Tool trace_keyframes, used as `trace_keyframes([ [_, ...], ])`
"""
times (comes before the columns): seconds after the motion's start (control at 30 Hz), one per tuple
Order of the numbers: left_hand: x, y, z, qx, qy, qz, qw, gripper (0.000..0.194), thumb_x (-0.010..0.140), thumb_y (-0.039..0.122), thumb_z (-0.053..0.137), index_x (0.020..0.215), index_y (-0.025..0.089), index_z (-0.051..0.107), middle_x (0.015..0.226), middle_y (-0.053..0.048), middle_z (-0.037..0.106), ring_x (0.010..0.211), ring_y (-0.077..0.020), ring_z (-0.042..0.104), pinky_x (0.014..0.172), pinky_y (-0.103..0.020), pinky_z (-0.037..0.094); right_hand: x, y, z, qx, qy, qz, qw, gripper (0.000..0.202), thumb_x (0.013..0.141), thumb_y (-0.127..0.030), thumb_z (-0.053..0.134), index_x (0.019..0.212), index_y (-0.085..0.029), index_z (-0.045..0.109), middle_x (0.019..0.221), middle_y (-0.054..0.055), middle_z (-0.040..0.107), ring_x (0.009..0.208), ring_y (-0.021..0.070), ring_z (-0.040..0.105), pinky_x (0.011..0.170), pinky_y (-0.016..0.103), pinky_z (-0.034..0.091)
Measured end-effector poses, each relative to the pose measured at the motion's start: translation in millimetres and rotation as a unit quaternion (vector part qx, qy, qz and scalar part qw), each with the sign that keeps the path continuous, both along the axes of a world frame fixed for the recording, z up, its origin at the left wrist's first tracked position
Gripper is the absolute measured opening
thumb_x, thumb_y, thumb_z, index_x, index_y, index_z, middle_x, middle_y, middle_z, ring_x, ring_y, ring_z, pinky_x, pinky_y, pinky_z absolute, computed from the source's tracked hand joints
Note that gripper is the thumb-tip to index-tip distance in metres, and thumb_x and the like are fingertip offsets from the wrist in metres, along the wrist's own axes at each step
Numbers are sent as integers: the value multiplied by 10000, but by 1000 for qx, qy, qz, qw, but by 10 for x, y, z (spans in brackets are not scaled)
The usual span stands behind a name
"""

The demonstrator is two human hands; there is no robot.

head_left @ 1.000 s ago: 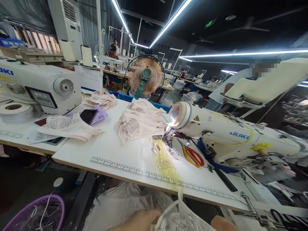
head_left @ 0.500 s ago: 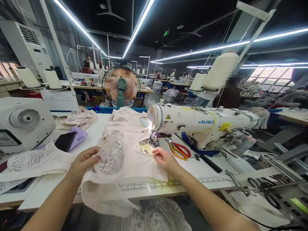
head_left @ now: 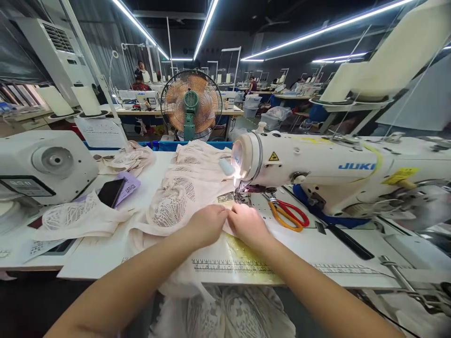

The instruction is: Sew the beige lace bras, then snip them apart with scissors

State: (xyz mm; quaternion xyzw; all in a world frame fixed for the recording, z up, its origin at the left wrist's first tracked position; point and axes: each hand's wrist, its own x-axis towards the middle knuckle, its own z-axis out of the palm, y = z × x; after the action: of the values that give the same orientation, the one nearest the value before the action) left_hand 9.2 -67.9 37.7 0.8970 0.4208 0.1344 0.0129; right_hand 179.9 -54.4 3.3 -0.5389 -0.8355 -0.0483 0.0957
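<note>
My left hand (head_left: 208,224) and my right hand (head_left: 247,224) meet side by side just in front of the needle area of the white sewing machine (head_left: 310,159). Both are closed, fingertips pinching the edge of the cream lace garment (head_left: 171,206). The pinched edge itself is mostly hidden by my fingers. The garment spreads out to the left of the needle and hangs over the table's front edge. More cream pieces (head_left: 197,155) lie in a row behind it. The machine's lamp glows beside the needle.
Orange-and-red-handled scissors (head_left: 289,216) lie right of the needle, near a black-handled tool (head_left: 350,241). A second machine (head_left: 52,162), a dark phone (head_left: 110,191) and another lace piece (head_left: 70,218) are at left. A fan (head_left: 190,103) stands behind the table.
My left hand has left the lace cup and moved right to meet my right hand near the needle. The view has shifted, with the machine now nearer.
</note>
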Motion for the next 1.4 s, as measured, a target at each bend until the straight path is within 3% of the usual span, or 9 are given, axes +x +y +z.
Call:
trace_keyframes([
  [0.13, 338, 160, -451, -2, 20, -28, 999, 263, 883, 216, 419, 1065, 106, 574, 1136, -119, 601, 1045, -229, 558, 908, -350, 472, 226, -216, 28, 3, -24, 43, 999, 163, 825, -109, 460, 823, -179, 607, 869, 78, 615, 801, 199, 528, 658, 294, 366],
  [0.23, 345, 237, -549, 12, 39, -40, 998, 347, 885, 274, 436, 1140, 64, 542, 1219, -152, 558, 1121, -267, 512, 968, -380, 435, 417, -354, -52, 6, -14, 62, 998, 184, 852, -138, 447, 925, -180, 610, 987, 79, 623, 890, 205, 541, 754, 314, 416],
  [0.47, 425, 421, -486, 38, 46, -36, 998, 362, 868, 316, 458, 1135, 84, 535, 1168, -148, 577, 1067, -263, 533, 911, -384, 471, 631, -438, -356, 85, 71, 101, 989, 275, 895, -198, 406, 1091, -120, 582, 1136, 136, 598, 1032, 269, 531, 833, 416, 471],
  [0.73, 453, 521, -386, 31, 78, -49, 995, 298, 862, 309, 461, 1038, 97, 574, 1052, -137, 613, 993, -259, 562, 860, -381, 488, 625, -422, -293, 106, 93, 127, 982, 280, 886, -184, 386, 1039, -109, 609, 1106, 157, 625, 1016, 269, 578, 830, 427, 523],
  [1.03, 446, 632, -420, 54, 76, -64, 994, 317, 852, 293, 474, 1082, 97, 569, 1116, -145, 608, 1009, -254, 567, 877, -371, 487, 566, -419, -468, 78, 104, 121, 984, 317, 867, -151, 387, 1122, -97, 569, 1232, 181, 562, 1160, 285, 507, 939, 470, 468],
  [1.17, 451, 712, -375, 67, 87, -69, 992, 239, 845, 249, 489, 998, 108, 607, 1075, -135, 622, 996, -257, 569, 842, -373, 492, 496, -345, -468, 74, 101, 107, 986, 340, 848, -133, 401, 1146, -85, 557, 1251, 182, 549, 1200, 281, 476, 981, 467, 436],
  [1.3, 460, 560, -328, 87, 97, -74, 989, 255, 878, 139, 372, 866, 125, 627, 1059, -138, 619, 928, -248, 573, 777, -386, 487, 421, -290, -408, 54, 107, 116, 986, 350, 841, -137, 399, 1144, -70, 560, 1243, 195, 547, 1217, 287, 456, 983, 473, 433],
  [1.4, 441, 355, -340, 97, 100, -64, 988, 263, 852, 97, 374, 965, 125, 610, 1076, -138, 613, 811, -222, 568, 668, -346, 495, 378, -277, -385, 47, 126, 126, 983, 376, 846, -137, 390, 1189, -76, 533, 1235, 197, 550, 1224, 274, 450, 985, 474, 431],
])
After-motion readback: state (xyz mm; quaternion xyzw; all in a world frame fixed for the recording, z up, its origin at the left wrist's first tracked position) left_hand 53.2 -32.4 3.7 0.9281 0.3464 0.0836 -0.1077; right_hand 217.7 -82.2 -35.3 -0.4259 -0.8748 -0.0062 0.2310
